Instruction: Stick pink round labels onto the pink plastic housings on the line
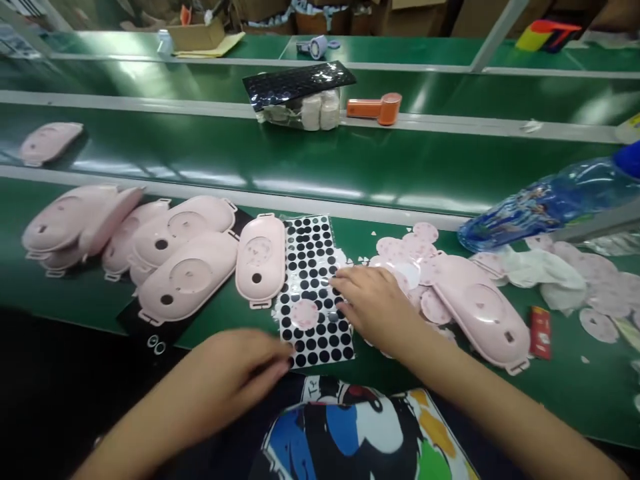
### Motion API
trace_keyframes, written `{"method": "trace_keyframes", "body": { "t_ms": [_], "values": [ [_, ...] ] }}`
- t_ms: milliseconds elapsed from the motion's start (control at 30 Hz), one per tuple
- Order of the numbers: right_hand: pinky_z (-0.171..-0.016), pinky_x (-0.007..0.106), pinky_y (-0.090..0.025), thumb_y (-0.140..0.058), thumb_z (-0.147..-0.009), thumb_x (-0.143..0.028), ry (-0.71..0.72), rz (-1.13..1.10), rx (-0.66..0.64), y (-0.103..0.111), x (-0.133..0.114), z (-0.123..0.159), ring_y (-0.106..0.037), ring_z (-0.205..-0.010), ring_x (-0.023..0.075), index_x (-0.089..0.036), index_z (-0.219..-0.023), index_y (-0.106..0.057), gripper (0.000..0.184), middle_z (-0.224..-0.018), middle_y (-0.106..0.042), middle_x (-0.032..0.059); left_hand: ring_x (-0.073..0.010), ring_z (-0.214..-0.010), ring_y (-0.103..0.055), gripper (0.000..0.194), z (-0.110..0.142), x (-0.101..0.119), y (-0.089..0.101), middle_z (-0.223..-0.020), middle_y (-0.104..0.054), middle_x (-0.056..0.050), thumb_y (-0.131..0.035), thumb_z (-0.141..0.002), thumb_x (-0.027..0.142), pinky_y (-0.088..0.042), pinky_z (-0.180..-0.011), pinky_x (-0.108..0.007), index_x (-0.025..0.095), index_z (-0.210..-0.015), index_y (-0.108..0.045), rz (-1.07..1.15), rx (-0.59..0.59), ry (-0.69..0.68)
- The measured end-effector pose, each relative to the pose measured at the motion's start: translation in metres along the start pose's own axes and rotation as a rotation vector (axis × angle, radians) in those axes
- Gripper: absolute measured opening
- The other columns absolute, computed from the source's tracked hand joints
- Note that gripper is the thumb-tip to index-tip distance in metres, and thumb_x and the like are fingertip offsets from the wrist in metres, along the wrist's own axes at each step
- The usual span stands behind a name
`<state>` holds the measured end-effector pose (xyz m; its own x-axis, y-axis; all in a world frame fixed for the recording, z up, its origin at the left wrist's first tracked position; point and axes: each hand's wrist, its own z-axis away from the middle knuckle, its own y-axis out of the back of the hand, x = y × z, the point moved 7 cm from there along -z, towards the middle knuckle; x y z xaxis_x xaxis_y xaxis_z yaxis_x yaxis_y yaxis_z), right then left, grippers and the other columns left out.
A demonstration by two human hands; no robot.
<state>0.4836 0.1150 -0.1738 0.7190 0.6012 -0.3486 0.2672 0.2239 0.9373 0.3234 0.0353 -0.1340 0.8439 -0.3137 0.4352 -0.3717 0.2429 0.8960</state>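
On the green belt (350, 240), right hand (375, 307) rests flat, fingers together, on the edge of a black-dot sheet (310, 267) bearing a pink disc (304, 313). Left hand (235, 373) curls at the sheet's lower corner, any pinch unclear. Pink shells (185, 277) lie both sides.

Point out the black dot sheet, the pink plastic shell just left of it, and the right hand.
Black dot sheet (309, 267): head view, on the dots in its upper half.
Pink plastic shell (260, 250): head view, on its round recess.
Right hand (377, 307): head view, on the back of the hand.
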Motion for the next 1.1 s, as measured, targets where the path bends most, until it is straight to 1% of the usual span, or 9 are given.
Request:
{"method": "trace_keyframes", "body": {
  "t_ms": [33,133,233,333,500,833,933,1000,1100],
  "values": [
    [-0.097,0.044,-0.034,-0.054,-0.089,-0.019,-0.016,0.031,-0.009,-0.006,0.002,-0.012,-0.049,-0.114,0.025,-0.02,-0.12,-0.056,0.031,-0.124,-0.058,0.0053,-0.0165,-0.089,-0.067,0.026,-0.017,-0.001,-0.011,-0.103,-0.072,-0.001,-0.049,-0.091,0.033,-0.054,-0.08,-0.029,0.028,-0.11,-0.066,-0.034,-0.055,-0.013],
    [-0.089,0.041,-0.034,-0.056,-0.088,-0.019,-0.045,0.081,-0.031,-0.012,0.012,-0.031,-0.052,-0.105,0.0238,-0.021,-0.108,-0.063,0.021,-0.113,-0.061,0.0038,-0.0266,-0.126,-0.049,0.045,-0.066,0.001,-0.031,-0.138,-0.053,-0.011,-0.047,-0.091,0.036,-0.04,-0.106,-0.044,0.015,-0.131,-0.053,-0.193,0.046,-0.051],
    [-0.086,0.039,-0.031,-0.055,-0.088,-0.018,-0.06,0.1,-0.041,-0.01,0.016,-0.033,-0.053,-0.098,0.0213,-0.023,-0.091,-0.066,0.012,-0.101,-0.063,0.0013,-0.0314,-0.138,-0.033,0.067,-0.09,-0.007,-0.054,-0.15,-0.036,-0.017,-0.053,-0.086,0.047,-0.03,-0.113,-0.047,0.006,-0.138,-0.043,-0.264,0.017,0.01],
    [-0.086,0.039,-0.027,-0.055,-0.087,-0.015,-0.042,0.138,-0.032,-0.011,0.004,-0.031,-0.051,-0.094,0.021,-0.023,-0.082,-0.065,0.014,-0.093,-0.063,0.0002,-0.0302,-0.14,-0.03,0.073,-0.091,-0.016,-0.065,-0.152,-0.031,-0.016,-0.053,-0.085,0.051,-0.028,-0.115,-0.045,0.006,-0.141,-0.04,-0.258,-0.036,0.035],
    [-0.078,0.038,-0.027,-0.053,-0.083,-0.009,-0.093,0.178,-0.061,-0.019,-0.017,-0.032,-0.051,-0.085,0.0212,-0.019,-0.072,-0.06,0.016,-0.079,-0.061,0.002,-0.0282,-0.141,-0.029,0.069,-0.085,-0.021,-0.063,-0.152,-0.03,-0.016,-0.049,-0.087,0.047,-0.028,-0.115,-0.043,0.003,-0.14,-0.039,-0.237,0.0,0.007],
    [-0.075,0.039,-0.028,-0.05,-0.084,-0.017,-0.217,0.103,-0.052,-0.032,-0.014,-0.036,-0.051,-0.084,0.0227,-0.019,-0.079,-0.058,0.01,-0.083,-0.061,0.0044,-0.0308,-0.136,-0.037,0.063,-0.089,-0.025,-0.06,-0.147,-0.039,-0.018,-0.053,-0.081,0.036,-0.033,-0.111,-0.044,0.004,-0.135,-0.046,-0.191,0.078,-0.051],
    [-0.081,0.039,-0.03,-0.048,-0.087,-0.019,-0.07,0.053,-0.014,-0.014,-0.023,-0.023,-0.05,-0.089,0.021,-0.021,-0.085,-0.058,0.01,-0.09,-0.062,0.0022,-0.0346,-0.134,-0.039,0.063,-0.09,-0.032,-0.062,-0.146,-0.04,-0.021,-0.055,-0.081,0.037,-0.034,-0.109,-0.049,0.005,-0.134,-0.047,-0.153,0.113,-0.112],
    [-0.085,0.039,-0.031,-0.046,-0.089,-0.019,-0.034,-0.022,0.059,0.011,-0.012,-0.001,-0.051,-0.092,0.0205,-0.021,-0.087,-0.057,0.012,-0.094,-0.063,0.0025,-0.0377,-0.134,-0.039,0.067,-0.093,-0.034,-0.06,-0.146,-0.04,-0.022,-0.056,-0.081,0.044,-0.033,-0.109,-0.054,0.005,-0.135,-0.046,-0.112,0.129,-0.14],
    [-0.091,0.039,-0.033,-0.045,-0.089,-0.021,-0.341,-0.22,0.295,0.06,0.056,0.057,-0.052,-0.101,0.0208,-0.022,-0.079,-0.055,0.014,-0.101,-0.064,0.0045,-0.0398,-0.136,-0.034,0.073,-0.097,-0.02,-0.044,-0.145,-0.042,-0.02,-0.057,-0.079,0.053,-0.028,-0.11,-0.059,0.01,-0.137,-0.045,0.002,0.166,-0.132]
  ]
}}
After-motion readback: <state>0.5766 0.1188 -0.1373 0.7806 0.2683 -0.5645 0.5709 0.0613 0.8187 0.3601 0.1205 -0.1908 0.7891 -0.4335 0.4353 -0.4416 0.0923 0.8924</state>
